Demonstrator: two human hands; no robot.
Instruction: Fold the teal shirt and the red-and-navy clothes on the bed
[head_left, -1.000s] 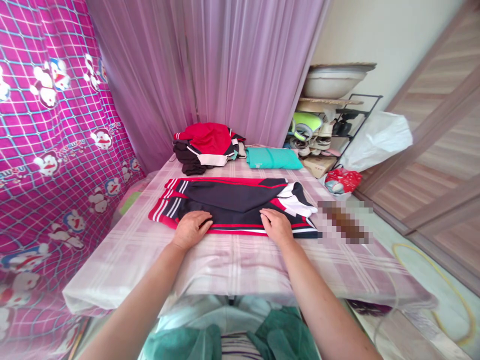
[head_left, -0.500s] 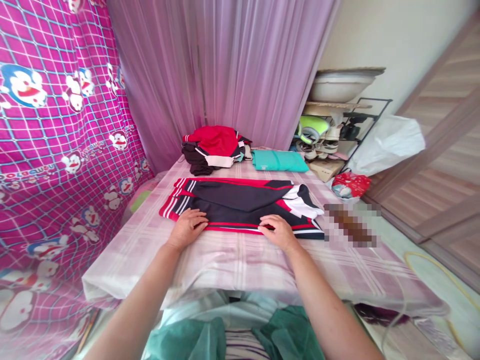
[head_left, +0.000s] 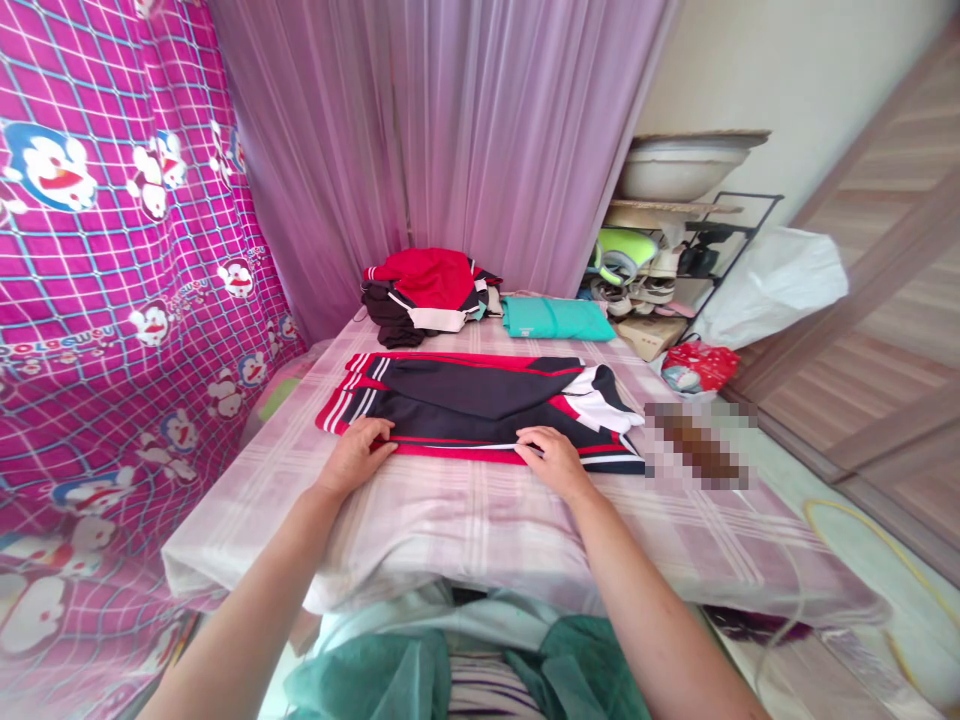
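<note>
A folded dark navy garment [head_left: 480,405] with red and white stripes lies across a table covered in a pale checked cloth [head_left: 465,520]. My left hand [head_left: 354,456] rests at the garment's near edge towards its left end, fingers curled onto the red hem. My right hand [head_left: 551,460] sits at the near edge further right, fingers pinching the red and white hem. Both forearms reach in from the bottom of the view.
A heap of red, black and white clothes [head_left: 424,292] and a folded teal garment [head_left: 555,318] lie at the table's far end. A shoe rack [head_left: 660,270] with a basin on top, a white bag [head_left: 772,285] and a red bag [head_left: 694,365] stand right. Curtains hang behind.
Both hands slid back from the garment's top to its near edge and closed on the hem. The camera view shifted a little to the left.
</note>
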